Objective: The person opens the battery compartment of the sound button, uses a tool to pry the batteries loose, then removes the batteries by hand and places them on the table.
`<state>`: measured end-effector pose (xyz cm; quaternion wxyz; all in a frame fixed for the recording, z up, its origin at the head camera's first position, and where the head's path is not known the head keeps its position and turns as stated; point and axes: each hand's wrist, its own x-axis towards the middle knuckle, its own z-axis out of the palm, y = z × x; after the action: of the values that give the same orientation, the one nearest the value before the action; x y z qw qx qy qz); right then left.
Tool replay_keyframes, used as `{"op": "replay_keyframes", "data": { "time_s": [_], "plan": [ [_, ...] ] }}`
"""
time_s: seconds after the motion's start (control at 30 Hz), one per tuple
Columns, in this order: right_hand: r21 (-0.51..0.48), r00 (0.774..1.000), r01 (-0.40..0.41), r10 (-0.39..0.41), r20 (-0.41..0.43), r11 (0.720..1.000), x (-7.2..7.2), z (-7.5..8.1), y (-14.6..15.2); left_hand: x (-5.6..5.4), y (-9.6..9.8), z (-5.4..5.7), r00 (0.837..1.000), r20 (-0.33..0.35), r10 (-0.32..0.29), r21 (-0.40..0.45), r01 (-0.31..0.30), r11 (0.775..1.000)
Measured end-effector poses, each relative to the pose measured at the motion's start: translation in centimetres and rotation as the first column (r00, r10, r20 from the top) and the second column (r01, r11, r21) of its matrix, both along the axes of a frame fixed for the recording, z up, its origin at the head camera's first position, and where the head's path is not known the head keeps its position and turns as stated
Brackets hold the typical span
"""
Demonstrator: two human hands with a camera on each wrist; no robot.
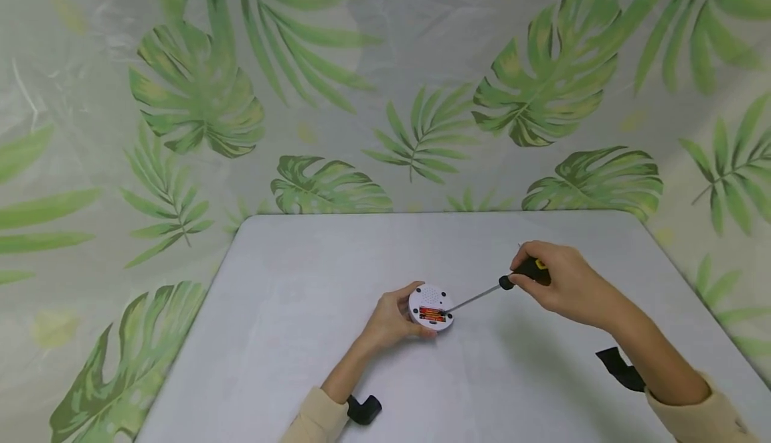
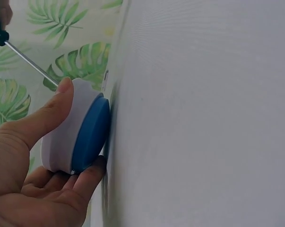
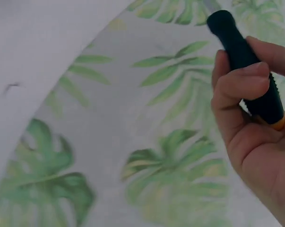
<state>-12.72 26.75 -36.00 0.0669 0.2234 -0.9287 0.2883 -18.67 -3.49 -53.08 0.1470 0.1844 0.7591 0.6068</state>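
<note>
A round white device (image 1: 430, 294) with a blue underside, seen in the left wrist view, has small round holes and dark feet on its upper face. Orange-red batteries (image 1: 431, 314) lie in its uncovered compartment. My left hand (image 1: 391, 322) grips the device's rim between thumb and fingers, just over the table. My right hand (image 1: 563, 279) holds a screwdriver (image 1: 482, 296) by its dark handle with a yellow-orange end. Its thin metal shaft slants down left, the tip at the right end of the battery compartment. In the left wrist view my thumb hides part of the shaft.
The white table (image 1: 289, 282) extends around both hands, its far edge against a leaf-patterned sheet (image 1: 421, 61). A small thin mark or object (image 3: 12, 86), too blurred to identify, shows on the white surface. Black straps' ends (image 1: 364, 409) stick out by the wrists.
</note>
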Motion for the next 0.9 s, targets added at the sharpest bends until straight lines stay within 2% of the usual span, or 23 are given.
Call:
{"op": "replay_keyframes", "data": {
  "time_s": [0.1, 0.2, 0.33, 0.47, 0.53, 0.6, 0.67, 0.73, 0.9],
  "plan": [
    [-0.055, 0.994, 0.064, -0.059, 0.089, 0.996, -0.7, -2.1, 2.5, -0.1, 0.0, -0.2, 1.000, -0.008, -0.006, 0.000, 0.006, 1.000],
    [-0.157, 0.965, 0.157, -0.117, 0.235, 0.975, -0.8, -5.3, 5.0, -0.1, -0.1, -0.3, 1.000, -0.008, -0.006, -0.003, 0.006, 1.000],
    [-0.285, 0.911, 0.257, -0.133, 0.390, 0.924, -0.1, -9.4, 6.9, -0.1, -0.3, -0.1, 1.000, -0.008, -0.014, 0.022, 0.014, 1.000],
    [-0.376, 0.872, 0.335, -0.133, 0.472, 0.864, 0.2, -11.7, 7.5, -0.2, -0.4, -0.1, 1.000, 0.001, -0.027, 0.045, 0.027, 0.999],
    [-0.403, 0.841, 0.373, -0.121, 0.528, 0.836, 0.1, -12.4, 7.6, -0.2, -0.5, -0.1, 1.000, 0.007, -0.029, 0.050, 0.029, 0.998],
    [-0.405, 0.794, 0.418, -0.110, 0.598, 0.813, 0.1, -12.9, 7.7, -0.2, -0.7, -0.2, 0.999, 0.016, -0.033, 0.057, 0.032, 0.998],
    [-0.393, 0.748, 0.452, -0.099, 0.657, 0.801, 0.1, -13.2, 7.8, -0.1, -0.7, -0.3, 0.999, 0.029, -0.038, 0.065, 0.036, 0.997],
    [-0.379, 0.711, 0.477, -0.094, 0.697, 0.793, 0.2, -13.4, 7.8, -0.1, -0.7, -0.3, 0.998, 0.038, -0.044, 0.071, 0.041, 0.997],
    [-0.365, 0.658, 0.501, -0.072, 0.750, 0.785, 0.5, -13.1, 8.1, -0.3, -0.5, -0.3, 0.998, 0.048, -0.039, 0.079, 0.035, 0.996]
  ]
}}
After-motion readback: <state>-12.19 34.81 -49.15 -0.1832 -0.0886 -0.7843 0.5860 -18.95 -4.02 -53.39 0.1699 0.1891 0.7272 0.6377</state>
